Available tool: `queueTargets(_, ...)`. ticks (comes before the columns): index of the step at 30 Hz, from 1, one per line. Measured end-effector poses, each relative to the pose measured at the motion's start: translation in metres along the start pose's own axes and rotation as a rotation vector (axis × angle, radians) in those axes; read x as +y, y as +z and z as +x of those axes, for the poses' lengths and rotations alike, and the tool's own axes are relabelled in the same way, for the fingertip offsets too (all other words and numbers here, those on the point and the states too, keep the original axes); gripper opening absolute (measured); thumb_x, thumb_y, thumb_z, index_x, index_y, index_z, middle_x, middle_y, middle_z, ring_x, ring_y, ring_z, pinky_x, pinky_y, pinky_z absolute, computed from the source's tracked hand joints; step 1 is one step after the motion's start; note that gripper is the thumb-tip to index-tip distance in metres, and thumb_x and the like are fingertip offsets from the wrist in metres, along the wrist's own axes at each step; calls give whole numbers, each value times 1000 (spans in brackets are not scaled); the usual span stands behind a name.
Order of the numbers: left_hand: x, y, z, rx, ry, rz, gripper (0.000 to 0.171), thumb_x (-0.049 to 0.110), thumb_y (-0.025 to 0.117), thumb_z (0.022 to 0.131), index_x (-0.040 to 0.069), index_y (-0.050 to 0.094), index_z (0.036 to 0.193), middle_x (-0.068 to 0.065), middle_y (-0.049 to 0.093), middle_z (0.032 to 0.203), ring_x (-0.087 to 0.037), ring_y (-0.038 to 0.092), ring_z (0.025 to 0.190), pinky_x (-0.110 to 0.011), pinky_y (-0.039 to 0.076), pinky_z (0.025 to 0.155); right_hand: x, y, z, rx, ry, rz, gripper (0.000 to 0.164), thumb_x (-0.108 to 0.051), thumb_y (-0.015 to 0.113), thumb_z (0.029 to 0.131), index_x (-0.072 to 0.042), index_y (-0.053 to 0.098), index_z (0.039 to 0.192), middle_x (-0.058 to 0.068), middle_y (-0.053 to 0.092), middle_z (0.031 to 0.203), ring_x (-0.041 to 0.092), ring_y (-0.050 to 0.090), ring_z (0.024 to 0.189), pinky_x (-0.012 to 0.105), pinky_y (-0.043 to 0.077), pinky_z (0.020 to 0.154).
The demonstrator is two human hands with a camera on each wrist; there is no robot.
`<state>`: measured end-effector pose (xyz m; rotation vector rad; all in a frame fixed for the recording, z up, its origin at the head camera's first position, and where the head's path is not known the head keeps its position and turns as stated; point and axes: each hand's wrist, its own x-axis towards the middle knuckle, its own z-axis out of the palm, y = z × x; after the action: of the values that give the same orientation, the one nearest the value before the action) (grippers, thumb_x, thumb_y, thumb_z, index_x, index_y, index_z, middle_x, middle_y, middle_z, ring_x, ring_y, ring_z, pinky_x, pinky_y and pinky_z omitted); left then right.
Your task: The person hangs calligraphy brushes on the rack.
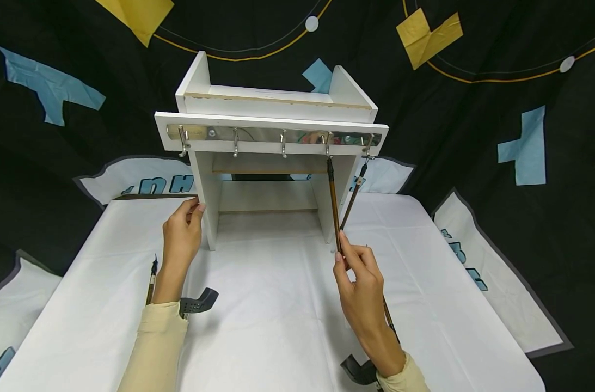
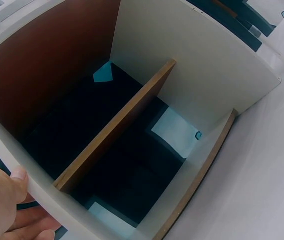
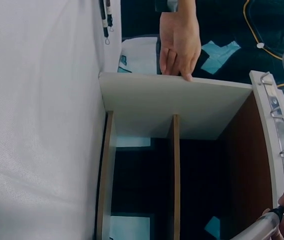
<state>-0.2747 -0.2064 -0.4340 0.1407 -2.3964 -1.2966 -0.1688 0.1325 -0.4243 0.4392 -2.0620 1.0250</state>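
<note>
A white shelf unit (image 1: 273, 136) with a row of metal hooks stands on the table. My left hand (image 1: 182, 237) pinches the front edge of its left side panel (image 1: 205, 218), thumb on the edge and fingers along the outside, as the left wrist view shows. My right hand (image 1: 361, 277) holds the lower part of a brown-handled brush (image 1: 333, 201) between thumb and fingers; its dark top end is at the fourth hook. A second brush (image 1: 356, 190) hangs tilted from the rightmost hook, its lower end reaching behind the first; whether the hand touches it cannot be told.
Another brush (image 1: 152, 280) lies left of my left wrist, and a dark stick (image 1: 390, 321) shows beside my right wrist. White cloth covers the table (image 1: 268, 326). Black curtain (image 1: 473, 125) with paper pieces and a garland hangs behind.
</note>
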Motion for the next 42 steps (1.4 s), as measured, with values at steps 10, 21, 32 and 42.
queueTargets(10, 0, 0, -1, 4, 6, -10, 50, 39, 46, 114, 5, 57, 150, -24, 67, 137, -43, 65, 126, -62, 52, 105, 1, 1, 5, 25, -35, -4, 53, 15, 69, 93, -4, 65, 143, 12, 66, 103, 15, 61, 77, 14, 45, 60)
queueTargets(21, 1, 1, -1, 4, 12, -15, 49, 38, 47, 114, 5, 58, 149, -24, 68, 135, -43, 66, 123, -62, 53, 104, 4, 2, 13, 48, -14, -21, 48, 10, 69, 95, -4, 66, 141, 13, 67, 102, 16, 62, 78, 18, 47, 60)
queueTargets(32, 0, -2, -1, -3, 0, -11, 49, 38, 47, 114, 6, 56, 150, -23, 67, 139, -43, 65, 126, -62, 52, 106, 9, 10, 9, 24, 28, -22, 49, 7, 68, 98, -9, 65, 144, 11, 67, 104, 16, 64, 79, 13, 44, 60)
queueTargets(42, 1, -1, -1, 0, 2, -9, 49, 38, 47, 114, 6, 57, 149, -23, 67, 138, -43, 65, 125, -62, 52, 105, 21, 22, 3, 6, 51, -69, 51, 3, 72, 98, -10, 64, 146, 10, 68, 105, 21, 71, 81, 12, 50, 64)
